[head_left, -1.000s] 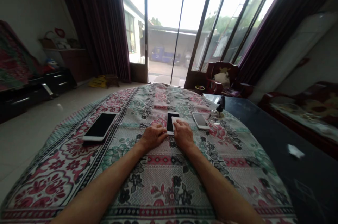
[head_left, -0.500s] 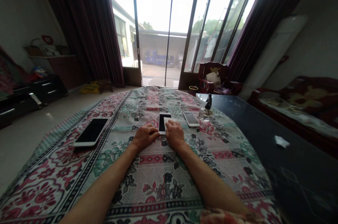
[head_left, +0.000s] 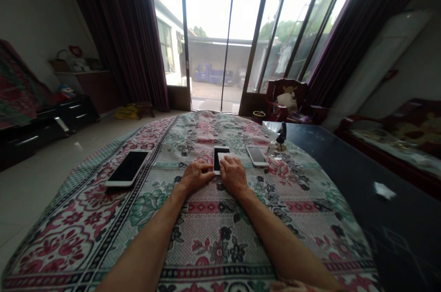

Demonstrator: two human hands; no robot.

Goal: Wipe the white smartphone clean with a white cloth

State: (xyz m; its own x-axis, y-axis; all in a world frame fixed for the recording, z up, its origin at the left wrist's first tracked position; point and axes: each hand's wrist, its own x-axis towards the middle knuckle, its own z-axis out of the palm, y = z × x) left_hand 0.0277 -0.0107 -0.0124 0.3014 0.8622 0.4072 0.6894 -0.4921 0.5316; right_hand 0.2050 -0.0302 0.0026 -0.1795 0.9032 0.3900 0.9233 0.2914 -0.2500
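A white smartphone (head_left: 217,160) with a black screen lies flat on the patterned tablecloth, straight ahead of me. My left hand (head_left: 196,176) grips its lower left edge with bent fingers and thumb. Under the closed fingers of my right hand (head_left: 234,175) is a white tissue (head_left: 221,157), pressed on the right part of the screen. That hand hides the phone's lower right corner. To the right lies a smaller white phone (head_left: 257,156) with a greyish screen. Farther left, a larger white tablet-like device (head_left: 128,169) lies with its dark screen up.
The tablecloth (head_left: 213,218) covers a round-edged table. Near its right edge stands a dark figurine (head_left: 281,137) on a clear base. A black table (head_left: 344,177) adjoins on the right, bearing a crumpled white tissue (head_left: 384,190). Beyond are a wooden chair (head_left: 287,94) and glass doors.
The camera view has turned slightly left, so everything sits farther right in the picture. Both hands stay at the phone, with the tissue still under my right fingers.
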